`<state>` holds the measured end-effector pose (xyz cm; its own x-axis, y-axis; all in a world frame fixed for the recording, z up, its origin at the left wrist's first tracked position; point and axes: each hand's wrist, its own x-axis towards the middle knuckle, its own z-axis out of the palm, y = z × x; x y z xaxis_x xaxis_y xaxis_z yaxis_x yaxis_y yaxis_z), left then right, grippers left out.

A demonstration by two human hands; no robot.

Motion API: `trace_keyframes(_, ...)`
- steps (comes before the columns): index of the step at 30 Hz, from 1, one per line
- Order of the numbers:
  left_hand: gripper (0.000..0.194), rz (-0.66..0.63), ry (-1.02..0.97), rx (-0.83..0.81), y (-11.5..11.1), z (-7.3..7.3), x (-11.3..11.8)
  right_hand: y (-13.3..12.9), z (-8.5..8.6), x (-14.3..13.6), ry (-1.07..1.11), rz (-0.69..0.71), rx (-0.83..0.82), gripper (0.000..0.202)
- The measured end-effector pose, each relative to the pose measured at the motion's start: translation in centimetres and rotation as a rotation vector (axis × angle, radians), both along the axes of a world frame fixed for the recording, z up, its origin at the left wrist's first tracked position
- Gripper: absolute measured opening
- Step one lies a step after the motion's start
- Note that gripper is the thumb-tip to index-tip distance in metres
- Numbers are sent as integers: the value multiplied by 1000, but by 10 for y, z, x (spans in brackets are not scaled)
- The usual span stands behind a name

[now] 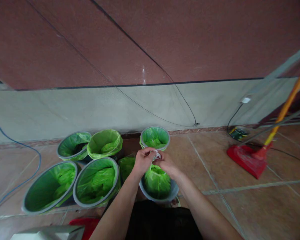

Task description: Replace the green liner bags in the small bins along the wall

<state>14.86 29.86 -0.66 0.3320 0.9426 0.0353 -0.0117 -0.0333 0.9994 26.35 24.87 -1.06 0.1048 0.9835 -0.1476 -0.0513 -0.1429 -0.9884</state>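
At the lower centre of the frame, the green bag (157, 183) sits inside the bin (174, 193), and above it the left hand (142, 163) and right hand (167, 165) each have a fingertip grip on a white scrap (157, 154), though whether it joins the bag cannot be told. Small, even pulls centred over the rim should work best here, with elbows clear of the crowded bins (96, 181) at left; bare floor (205, 156) lies rightward to the dustpan (247, 160), while the wall (140, 103) closes off the far side.
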Motion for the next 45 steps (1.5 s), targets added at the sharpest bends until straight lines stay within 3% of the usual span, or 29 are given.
trace_keyframes(2, 14, -7, 1, 9, 1, -3, 3, 2, -3, -5, -64, 83, -7, 11)
trace_keyframes(6, 31, -31, -143, -174, 3, -11, 7, 6, -2, 2, -137, -10, -80, 32)
trace_keyframes(9, 34, -250, -175, -273, 0, -20, 9, 7, 5, 15, 51, -131, -131, 43)
trace_keyframes(12, 34, -410, 23, -159, -4, -29, 12, 8, 15, 30, 259, -237, -131, 51)
trace_keyframes(15, 25, -357, 257, -64, -5, -38, 16, 8, 24, 42, 341, -366, -85, 52)
trace_keyframes(19, 25, -220, 387, -99, -3, -53, 23, 7, 29, 40, 261, -529, -10, 51)
trace_keyframes(22, 26, -193, 392, -104, -4, -58, 27, 6, 32, 25, 224, -452, 20, 53)
trace_keyframes(26, 18, -388, 355, -56, -13, -48, 29, 9, 36, 11, 236, -218, 53, 45)
trace_keyframes(32, 13, -646, 327, 149, -23, -27, 23, 20, 35, 27, 351, -255, 58, 45)
trace_keyframes(34, 19, -601, 361, 158, -21, -27, 22, 21, 26, 32, 293, -275, 42, 47)
trace_keyframes(37, 26, -405, 357, 53, -15, -34, 23, 17, 7, 37, -23, -268, -43, 42)
trace_keyframes(42, 32, -142, 262, -159, -4, -46, 20, 5, -14, 42, -720, 26, -136, 27)
trace_keyframes(45, 28, -69, 212, -177, -1, -45, 16, 1, -16, 42, -848, 71, -114, 24)
